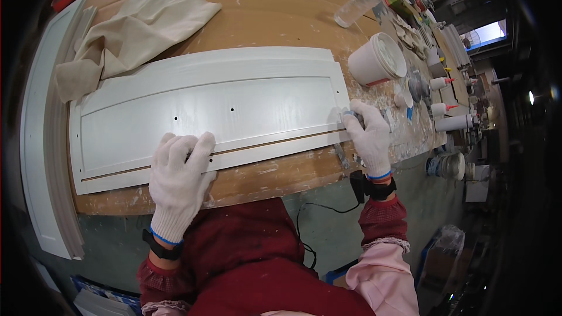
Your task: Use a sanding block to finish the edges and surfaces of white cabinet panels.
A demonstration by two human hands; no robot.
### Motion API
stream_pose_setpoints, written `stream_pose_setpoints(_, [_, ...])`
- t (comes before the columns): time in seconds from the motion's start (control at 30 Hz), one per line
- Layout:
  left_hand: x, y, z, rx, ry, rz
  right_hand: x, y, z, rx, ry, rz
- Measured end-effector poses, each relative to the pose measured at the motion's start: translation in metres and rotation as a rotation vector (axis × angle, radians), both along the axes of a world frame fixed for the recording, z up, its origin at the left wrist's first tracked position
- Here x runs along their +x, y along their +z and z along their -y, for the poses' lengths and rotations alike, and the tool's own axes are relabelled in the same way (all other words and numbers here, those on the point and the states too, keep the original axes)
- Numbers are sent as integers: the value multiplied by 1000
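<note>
A white panel (205, 96) with a recessed middle, a long slot and several dark holes lies flat on the brown-covered bench. My left hand (180, 167), in a white knit glove, is closed over its front edge, fingers bent on top. At the panel's right end is my right hand (370, 136), also gloved. Its thumb and fingers are pinched together at the corner, around a small bluish-grey piece that I cannot make out. Beside that corner, a narrow grey metal strip (341, 155) lies partly hidden.
Stacked white panels (47, 134) stand at the left. A beige cloth (146, 23) covers the panel's far left corner. A white bucket (377, 60), a clear bottle (357, 7) and glue bottles (440, 83) with red tips occupy the right. A black cable (300, 216) hangs below the bench edge.
</note>
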State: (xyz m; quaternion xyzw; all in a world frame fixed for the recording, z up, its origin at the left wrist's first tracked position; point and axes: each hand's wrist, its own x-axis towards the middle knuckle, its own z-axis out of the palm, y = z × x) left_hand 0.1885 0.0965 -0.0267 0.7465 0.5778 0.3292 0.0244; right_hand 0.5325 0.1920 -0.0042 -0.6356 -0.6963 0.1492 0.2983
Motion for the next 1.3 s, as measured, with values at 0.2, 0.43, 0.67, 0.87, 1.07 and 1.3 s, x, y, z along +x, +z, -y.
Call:
stream_pose_setpoints(0.2, [-1,-2,1,38,9,-34,-8,0,-1,41,47,132])
stream_pose_setpoints(0.43, [0,-5,0,51,10,-46,-13,4,-7,104,106,263])
stream_pose_setpoints(0.67, [0,-5,0,58,27,-38,-18,5,-22,89,103,307])
stream_pose_setpoints(0.87, [-1,-3,-1,61,19,-15,-22,5,-38,98,130,316])
stream_pose_setpoints(1.07, [-2,-5,-1,58,27,25,-24,6,-58,95,134,354])
stream_pose_setpoints(1.3, [-3,-16,-1,58,25,33,-32,7,-79,57,119,398])
